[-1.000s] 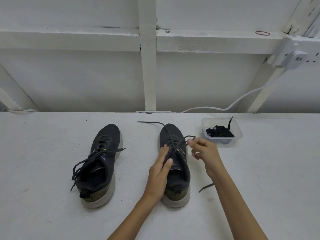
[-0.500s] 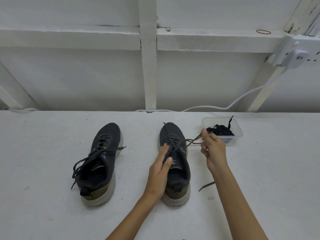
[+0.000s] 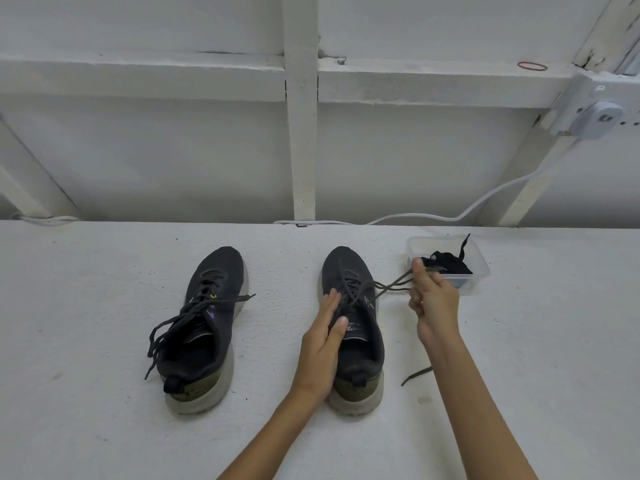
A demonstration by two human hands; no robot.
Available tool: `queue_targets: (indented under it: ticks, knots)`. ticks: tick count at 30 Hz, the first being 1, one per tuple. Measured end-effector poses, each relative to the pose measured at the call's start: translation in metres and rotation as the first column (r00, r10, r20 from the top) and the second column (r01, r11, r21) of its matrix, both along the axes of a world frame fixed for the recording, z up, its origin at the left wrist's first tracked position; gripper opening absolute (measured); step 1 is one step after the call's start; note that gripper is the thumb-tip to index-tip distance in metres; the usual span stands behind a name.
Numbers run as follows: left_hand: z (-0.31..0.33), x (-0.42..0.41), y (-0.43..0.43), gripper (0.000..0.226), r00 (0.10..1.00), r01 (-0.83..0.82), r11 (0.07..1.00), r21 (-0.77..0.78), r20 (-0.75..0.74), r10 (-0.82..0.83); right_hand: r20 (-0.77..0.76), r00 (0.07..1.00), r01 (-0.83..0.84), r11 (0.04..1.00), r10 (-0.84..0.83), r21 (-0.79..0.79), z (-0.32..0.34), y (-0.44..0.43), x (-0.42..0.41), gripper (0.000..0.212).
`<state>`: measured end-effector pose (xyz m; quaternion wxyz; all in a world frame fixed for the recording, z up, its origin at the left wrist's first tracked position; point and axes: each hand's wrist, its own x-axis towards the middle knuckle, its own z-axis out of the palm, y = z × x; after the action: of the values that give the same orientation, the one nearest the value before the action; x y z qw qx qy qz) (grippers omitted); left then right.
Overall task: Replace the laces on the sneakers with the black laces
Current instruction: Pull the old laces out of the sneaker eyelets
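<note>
The left hand (image 3: 323,336) lies flat along the left side of the right sneaker (image 3: 353,327), fingers straight and together, fingertips at the lacing and thumb resting on the tongue; it grips nothing, only presses the shoe in place. The right hand (image 3: 433,299) is raised just right of that shoe, back of the hand toward the camera, fingers curled shut on the shoe's own dark lace (image 3: 391,284), which runs taut from the eyelets up to the pinch; a loose end of that lace (image 3: 417,374) lies on the tabletop (image 3: 104,427) beside the right forearm. Directly behind the right hand, near the tabletop's far edge and toward its right side, sits a clear plastic tub (image 3: 478,268) holding the bundled black laces (image 3: 448,265), one end sticking up over the rim; the hand partly covers the tub's near left corner. The left sneaker (image 3: 207,327) stands well apart toward the left, toe to the far edge, its laces loosened and trailing over its left side. A white cable (image 3: 485,199) runs along the wall from a plug (image 3: 595,121) at upper right
</note>
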<state>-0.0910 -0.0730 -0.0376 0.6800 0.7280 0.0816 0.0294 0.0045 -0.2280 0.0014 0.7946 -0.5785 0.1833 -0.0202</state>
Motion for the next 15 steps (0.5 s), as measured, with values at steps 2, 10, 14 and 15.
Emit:
queue_targets:
  ticks: [2, 10, 14, 15]
  knots:
    - [-0.001, 0.0, 0.0, 0.046, 1.0, -0.005, 1.0, -0.003, 0.004, 0.005, -0.027, 0.997, -0.072, 0.995, 0.071, -0.065, -0.004, 0.003, -0.009, 0.022]
    - [0.0, 0.0, 0.0, 0.046, 1.0, -0.002, 1.0, 0.014, 0.006, 0.002, 0.007, 0.95, -0.301, 0.918, 0.313, -0.258, -0.003, 0.022, -0.035, 0.014]
    - [0.0, 0.0, 0.0, 0.046, 1.0, -0.005, 1.0, 0.007, 0.004, 0.005, 0.02, 0.998, -0.054, 0.997, 0.055, -0.054, -0.005, 0.008, -0.012, 0.013]
    - [-0.001, 0.0, 0.0, 0.046, 1.0, -0.008, 1.0, 0.005, 0.001, 0.008, 0.014, 0.998, -0.058, 0.997, 0.059, -0.046, -0.006, 0.006, -0.011, 0.014]
